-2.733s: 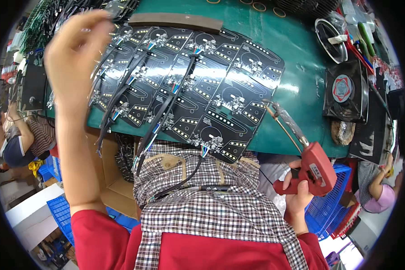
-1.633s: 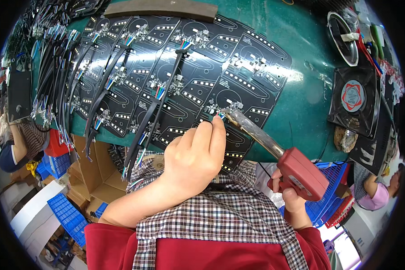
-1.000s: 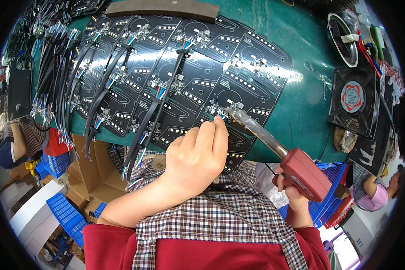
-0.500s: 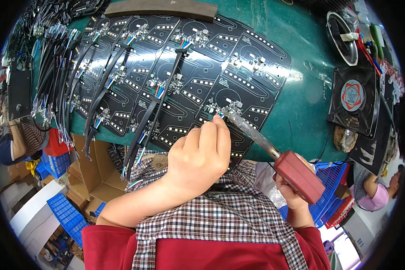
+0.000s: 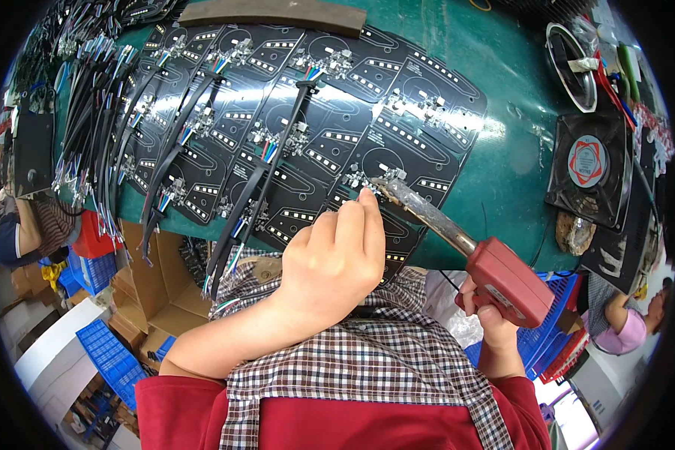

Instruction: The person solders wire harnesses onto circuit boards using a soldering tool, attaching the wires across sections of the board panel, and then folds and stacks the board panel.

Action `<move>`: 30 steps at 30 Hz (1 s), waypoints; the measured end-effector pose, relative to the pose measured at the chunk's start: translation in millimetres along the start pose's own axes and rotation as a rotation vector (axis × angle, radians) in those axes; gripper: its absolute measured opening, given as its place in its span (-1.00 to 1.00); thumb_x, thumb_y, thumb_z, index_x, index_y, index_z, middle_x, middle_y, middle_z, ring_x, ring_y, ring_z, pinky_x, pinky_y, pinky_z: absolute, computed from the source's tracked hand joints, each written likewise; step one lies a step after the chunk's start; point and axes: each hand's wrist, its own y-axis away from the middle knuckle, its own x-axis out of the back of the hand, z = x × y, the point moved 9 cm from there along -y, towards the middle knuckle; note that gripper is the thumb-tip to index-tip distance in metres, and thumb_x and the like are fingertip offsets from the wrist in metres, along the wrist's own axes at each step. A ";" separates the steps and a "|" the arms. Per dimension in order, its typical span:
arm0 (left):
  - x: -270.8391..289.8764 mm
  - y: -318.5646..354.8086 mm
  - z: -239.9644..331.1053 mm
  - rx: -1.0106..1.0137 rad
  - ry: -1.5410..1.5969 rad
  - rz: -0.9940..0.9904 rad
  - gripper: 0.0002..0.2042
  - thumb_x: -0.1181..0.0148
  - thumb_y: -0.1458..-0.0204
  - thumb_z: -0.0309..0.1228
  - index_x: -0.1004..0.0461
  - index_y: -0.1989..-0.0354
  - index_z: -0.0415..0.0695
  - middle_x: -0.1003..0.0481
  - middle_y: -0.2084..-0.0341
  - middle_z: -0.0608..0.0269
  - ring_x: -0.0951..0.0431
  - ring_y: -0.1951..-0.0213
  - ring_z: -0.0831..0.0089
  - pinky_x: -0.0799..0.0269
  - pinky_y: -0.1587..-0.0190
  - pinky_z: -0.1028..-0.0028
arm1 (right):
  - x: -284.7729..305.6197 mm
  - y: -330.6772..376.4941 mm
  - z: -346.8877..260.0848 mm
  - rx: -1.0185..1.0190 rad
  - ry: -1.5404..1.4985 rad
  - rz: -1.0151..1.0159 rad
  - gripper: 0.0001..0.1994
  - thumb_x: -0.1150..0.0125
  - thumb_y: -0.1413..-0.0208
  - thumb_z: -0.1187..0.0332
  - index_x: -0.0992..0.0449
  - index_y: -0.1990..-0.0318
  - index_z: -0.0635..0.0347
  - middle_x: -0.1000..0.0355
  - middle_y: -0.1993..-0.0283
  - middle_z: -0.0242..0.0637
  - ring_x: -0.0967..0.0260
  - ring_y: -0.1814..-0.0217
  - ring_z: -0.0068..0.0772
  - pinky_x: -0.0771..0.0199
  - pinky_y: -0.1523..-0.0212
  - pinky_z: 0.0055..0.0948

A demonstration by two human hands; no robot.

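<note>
My left hand [image 5: 336,259] is closed in a pinch over a black circuit board [image 5: 420,169], its fingertips on thin wires at a cluster of silvery solder points [image 5: 388,175]. The palm hides most of these wires. In my right hand [image 5: 493,319] is a soldering gun with a red handle [image 5: 511,285]. Its dull metal tip lies by that cluster, just right of my left fingertips. Boards to the left carry black cables [image 5: 271,161] whose coloured wire ends meet similar clusters.
Loose black cables [image 5: 90,120] are heaped at the left of the green table [image 5: 510,172]. A dark bar [image 5: 274,16] lies across the boards' far edge. On the right stand a square fan [image 5: 589,169] and a round metal ring [image 5: 571,66]. Blue crates [image 5: 112,360] are below the table.
The soldering gun's handle has moved slightly right, and its tip has shifted a little up and right at the cluster. My right fingers have changed their grip; my left hand barely moves.
</note>
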 end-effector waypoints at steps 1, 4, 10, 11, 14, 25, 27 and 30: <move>-0.2 -0.1 0.3 0.000 0.001 0.000 -0.82 -0.16 0.20 -0.59 -0.49 0.36 -0.34 -0.18 0.70 0.41 -0.24 0.68 0.64 -0.10 0.75 0.68 | 1.7 -0.1 -2.0 0.033 0.072 0.002 -0.27 -0.37 0.16 0.07 -0.27 -0.08 0.43 -0.46 0.17 -0.13 -0.46 0.26 -0.39 -0.42 0.17 -0.45; -1.3 -0.3 1.1 -0.003 -0.033 -0.002 -0.82 -0.17 0.20 -0.59 -0.50 0.36 -0.33 -0.17 0.70 0.41 -0.23 0.69 0.64 -0.09 0.75 0.68 | 3.9 1.6 0.7 0.025 0.214 0.010 -0.32 -0.36 0.15 0.07 -0.33 -0.04 0.41 -0.44 0.11 -0.12 -0.46 0.20 -0.37 -0.42 0.13 -0.41; 0.8 -1.7 1.7 0.012 -0.062 0.020 -0.88 -0.19 0.19 -0.59 -0.49 0.42 -0.31 -0.15 0.71 0.43 -0.22 0.70 0.64 -0.07 0.76 0.68 | 0.8 -3.7 -4.3 0.011 0.156 0.004 -0.32 -0.36 0.15 0.07 -0.33 -0.04 0.43 -0.45 0.15 -0.14 -0.44 0.25 -0.42 -0.42 0.20 -0.48; 0.7 -1.8 1.4 0.022 -0.070 0.013 -0.89 -0.19 0.19 -0.59 -0.49 0.43 -0.31 -0.15 0.72 0.43 -0.22 0.70 0.65 -0.06 0.76 0.68 | -1.3 -4.6 -5.5 0.007 0.152 -0.020 -0.31 -0.36 0.15 0.07 -0.32 -0.04 0.45 -0.45 0.17 -0.14 -0.43 0.26 -0.44 -0.42 0.23 -0.51; 0.5 -2.4 1.6 0.032 -0.081 0.013 -0.90 -0.20 0.19 -0.59 -0.49 0.44 -0.30 -0.14 0.72 0.43 -0.21 0.71 0.65 -0.06 0.76 0.68 | -1.2 -1.6 -4.9 0.013 0.091 0.028 -0.27 -0.38 0.16 0.08 -0.27 -0.07 0.46 -0.45 0.20 -0.14 -0.40 0.31 -0.49 -0.40 0.30 -0.57; 2.2 0.0 -3.7 0.039 -0.031 -0.012 -0.83 -0.15 0.23 -0.56 -0.49 0.39 -0.28 -0.19 0.68 0.40 -0.29 0.65 0.62 -0.16 0.70 0.65 | 10.9 15.8 6.7 -0.054 -0.088 0.057 -0.10 -0.43 0.24 0.07 -0.07 -0.19 0.40 -0.42 0.13 -0.04 -0.39 0.35 -0.49 -0.36 0.42 -0.63; 0.1 2.0 -20.9 0.176 0.237 -0.007 -0.77 -0.13 0.25 -0.53 -0.48 0.33 -0.25 -0.23 0.64 0.37 -0.33 0.62 0.57 -0.23 0.67 0.60 | 15.0 16.5 3.9 -0.005 0.023 0.076 -0.06 -0.44 0.25 0.05 -0.03 -0.20 0.38 -0.42 0.13 -0.03 -0.38 0.39 -0.50 -0.35 0.45 -0.63; 4.5 1.9 -30.0 0.239 0.283 0.027 -0.76 -0.16 0.27 -0.62 -0.48 0.32 -0.24 -0.28 0.60 0.30 -0.37 0.62 0.43 -0.28 0.62 0.49 | 0.0 7.6 -6.3 -0.032 -0.212 0.032 -0.11 -0.40 0.21 0.00 -0.09 -0.18 0.36 -0.42 0.13 -0.03 -0.37 0.46 -0.51 -0.33 0.48 -0.60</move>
